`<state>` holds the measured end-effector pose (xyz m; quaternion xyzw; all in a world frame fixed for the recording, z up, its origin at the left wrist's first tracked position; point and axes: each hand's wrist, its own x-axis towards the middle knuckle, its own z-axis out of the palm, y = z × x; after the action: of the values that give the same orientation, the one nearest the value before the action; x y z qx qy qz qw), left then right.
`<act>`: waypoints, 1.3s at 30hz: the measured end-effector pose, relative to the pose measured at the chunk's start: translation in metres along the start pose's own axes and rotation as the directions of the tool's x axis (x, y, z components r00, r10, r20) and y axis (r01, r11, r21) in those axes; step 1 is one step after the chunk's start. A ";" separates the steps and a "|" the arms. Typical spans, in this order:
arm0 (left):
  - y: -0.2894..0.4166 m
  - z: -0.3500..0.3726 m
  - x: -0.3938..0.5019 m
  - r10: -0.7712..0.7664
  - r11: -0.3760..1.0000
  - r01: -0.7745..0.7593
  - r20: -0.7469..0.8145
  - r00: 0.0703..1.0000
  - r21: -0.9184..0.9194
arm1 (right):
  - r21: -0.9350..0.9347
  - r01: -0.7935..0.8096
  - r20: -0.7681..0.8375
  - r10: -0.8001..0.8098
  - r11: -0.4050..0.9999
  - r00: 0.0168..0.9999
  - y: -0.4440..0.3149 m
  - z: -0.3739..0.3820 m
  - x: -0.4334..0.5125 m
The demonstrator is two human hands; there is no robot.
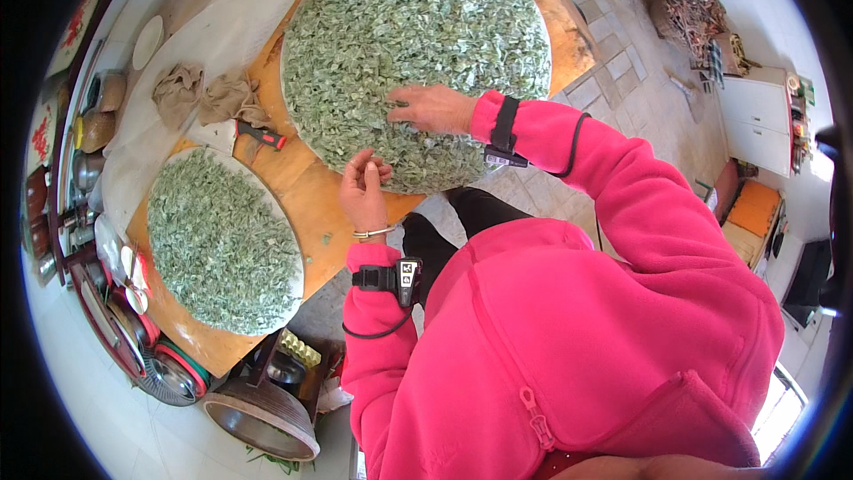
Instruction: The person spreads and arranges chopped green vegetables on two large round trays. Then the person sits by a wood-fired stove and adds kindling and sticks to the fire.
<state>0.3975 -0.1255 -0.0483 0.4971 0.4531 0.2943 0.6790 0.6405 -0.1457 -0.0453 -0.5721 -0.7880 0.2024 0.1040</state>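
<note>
A large round tray heaped with chopped green leaves (413, 33), dusted with something whitish, lies on a wooden table (293, 177). Over the near part of this heap is my right hand (433, 109), its fingers parted and slightly bent; contact with the leaves is hard to judge. My left hand (365, 190) is at the tray's near left edge, fingers loosely curled and thumb apart, with nothing visible in it. To the left, a smaller round tray (298, 263) carries a layer of similar leaves (220, 240).
Between the trays lies a wide-bladed scraper with a black and red handle (261, 135). Crumpled brown cloth (230, 99) and translucent sheeting (230, 33) are beyond it. A large brown basin (266, 417) stands tilted below the table. Bowls and pots line the left wall.
</note>
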 end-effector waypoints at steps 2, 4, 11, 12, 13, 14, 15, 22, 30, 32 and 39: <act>0.002 -0.003 0.000 -0.003 1.000 0.003 -0.028 1.000 0.004 | 0.137 -0.105 -0.156 0.126 0.985 0.980 0.009 -0.006 0.017; 0.003 -0.005 0.003 -0.014 1.000 0.014 -0.077 0.997 0.008 | 0.124 -0.132 -0.362 0.169 0.983 0.917 0.023 -0.018 0.041; 0.001 -0.005 0.009 0.047 0.999 -0.048 -0.122 0.991 -0.008 | -0.120 -0.210 -0.265 0.172 0.970 0.949 -0.001 -0.010 0.075; 0.000 -0.007 0.009 0.040 0.999 -0.043 -0.130 0.991 -0.019 | -0.143 -0.174 -0.287 0.127 0.974 0.950 -0.006 -0.005 0.065; 0.000 -0.010 0.010 0.020 0.999 -0.024 -0.147 0.989 -0.026 | -0.154 -0.129 -0.217 0.094 0.980 0.972 -0.007 -0.001 0.056; 0.000 -0.012 0.011 0.037 0.999 -0.042 -0.151 0.988 -0.032 | -0.148 -0.079 -0.156 0.055 0.986 0.986 -0.009 0.002 0.047; -0.001 -0.014 0.012 0.040 0.998 -0.046 -0.160 0.986 -0.034 | -0.142 -0.019 -0.149 -0.003 0.990 0.989 -0.011 0.005 0.041; 0.000 -0.023 0.015 0.115 0.993 -0.117 -0.159 0.981 -0.004 | -0.192 0.139 -0.148 -0.169 0.971 0.974 0.009 -0.014 0.011; 0.004 -0.019 0.023 0.057 0.998 -0.061 -0.168 0.984 -0.019 | 0.239 -0.185 -0.014 0.194 0.953 0.981 0.033 -0.040 -0.023; 0.004 -0.013 0.024 0.041 0.999 -0.042 -0.153 0.987 -0.006 | 0.420 -0.151 -0.093 0.208 0.895 0.974 0.026 -0.041 -0.018; 0.009 0.001 0.033 0.042 0.997 -0.033 -0.139 0.989 0.067 | 0.432 -0.056 -0.083 0.102 0.900 0.991 0.025 -0.048 0.022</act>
<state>0.4130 -0.0946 -0.0501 0.5052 0.4997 0.3266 0.6232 0.6740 -0.1090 -0.0150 -0.5764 -0.6940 0.3445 0.2595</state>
